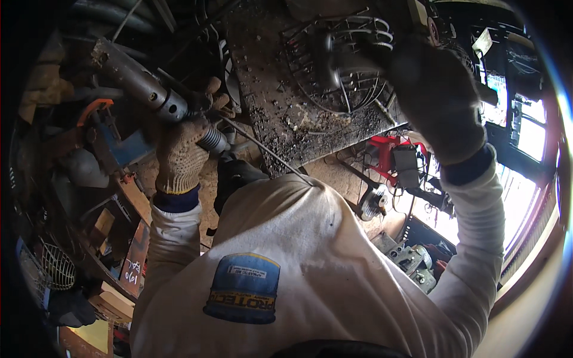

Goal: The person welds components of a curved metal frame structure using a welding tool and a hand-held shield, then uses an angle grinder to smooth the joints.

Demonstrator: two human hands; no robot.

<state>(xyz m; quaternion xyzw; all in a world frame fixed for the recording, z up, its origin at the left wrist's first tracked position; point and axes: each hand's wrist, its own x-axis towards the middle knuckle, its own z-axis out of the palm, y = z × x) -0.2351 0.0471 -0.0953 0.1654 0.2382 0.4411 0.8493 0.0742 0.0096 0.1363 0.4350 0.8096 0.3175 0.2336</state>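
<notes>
A worker's left hand (pixel 182 149), in a knitted glove between nine and ten o'clock, curls its fingers beside a thick steel pipe (pixel 137 83) and a ribbed metal part (pixel 212 141); whether they pinch the thin metal rod (pixel 268 151) slanting from the fingertips toward the clock's centre, its lower end at the shirt (pixel 262 221), cannot be told. At two o'clock the right hand (pixel 439 107), dark-gloved and blurred, appears wrapped around the handle of a hammer (pixel 329 62), its head at one o'clock over a round wire frame (pixel 345 95) on a grit-strewn bench (pixel 268 119). The rod looks light, stiff and prone to roll, best gripped near its upper end; the hammer looks head-heavy, best held well back along the handle.
</notes>
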